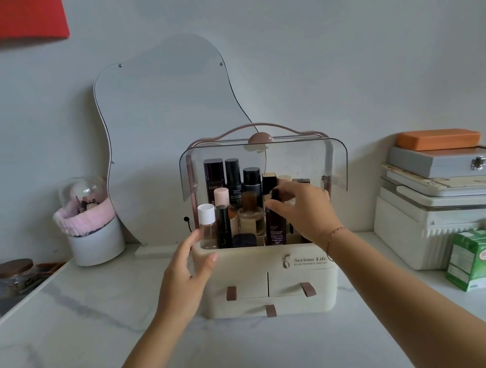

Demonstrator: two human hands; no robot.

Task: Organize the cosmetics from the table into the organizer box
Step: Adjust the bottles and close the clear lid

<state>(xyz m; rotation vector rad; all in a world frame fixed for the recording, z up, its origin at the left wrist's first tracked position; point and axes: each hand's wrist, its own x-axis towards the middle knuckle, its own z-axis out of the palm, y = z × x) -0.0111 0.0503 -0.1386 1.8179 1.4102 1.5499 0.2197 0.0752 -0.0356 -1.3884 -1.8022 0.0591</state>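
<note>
Your marble table [101,333] runs across the whole view, and a wavy-edged mirror [164,132] leans on the wall at its back. The cream organizer box [253,260] stands in the middle of the table, just in front of the mirror, with its clear lid [335,162] swung up and its three front drawers [246,288] closed. To your right sits a stack of cases [446,192], with a green carton [472,261] in front of it. To your left a white pot [97,247] holds a pink headband, and a brown-lidded jar [12,280] stands further out at the table's edge. The cosmetics are in the box's top compartment: tall dark bottles [252,183] stand upright along the back, and a white-capped clear bottle [207,226] stands at the front left corner. Your left hand [185,271] lies against the box's front left corner, thumb on the front face and fingers loose and nearly straight along the side, grasping nothing. Your right hand [307,210] reaches into the compartment on the right side, its thumb and fingers pinching a small black cap [275,194] directly above a dark red bottle [276,228]; whether that cap belongs to that bottle you cannot tell.
</note>
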